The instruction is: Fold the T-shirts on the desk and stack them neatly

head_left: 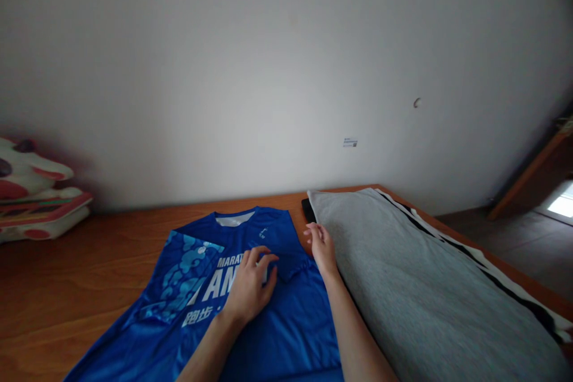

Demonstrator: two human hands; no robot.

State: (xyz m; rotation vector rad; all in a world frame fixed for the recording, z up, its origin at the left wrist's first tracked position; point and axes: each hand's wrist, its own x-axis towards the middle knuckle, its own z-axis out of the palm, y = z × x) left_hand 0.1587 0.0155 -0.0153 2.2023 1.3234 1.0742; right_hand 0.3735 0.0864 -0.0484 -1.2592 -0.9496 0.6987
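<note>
A blue short-sleeved sports shirt [286,316] with white lettering lies front up on the wooden surface, its collar toward the wall. The patterned sleeve [183,274] on its left side is folded inward over the front. My left hand [254,283] rests over the lettering, fingers bent and apart, with nothing in it. Between the shirt's right shoulder and a grey cloth [403,268] is my right hand [322,248]. Its fingers are loosely curled and apart, and I see nothing held.
Beyond my right hand, a black object [307,210] sits partly under the grey cloth. Black and white strips [465,250] run along the cloth's right edge. A white and red animal-shaped toy keyboard [40,203] stands at the far left. A pale wall [268,101] rises behind the wooden tabletop [67,286].
</note>
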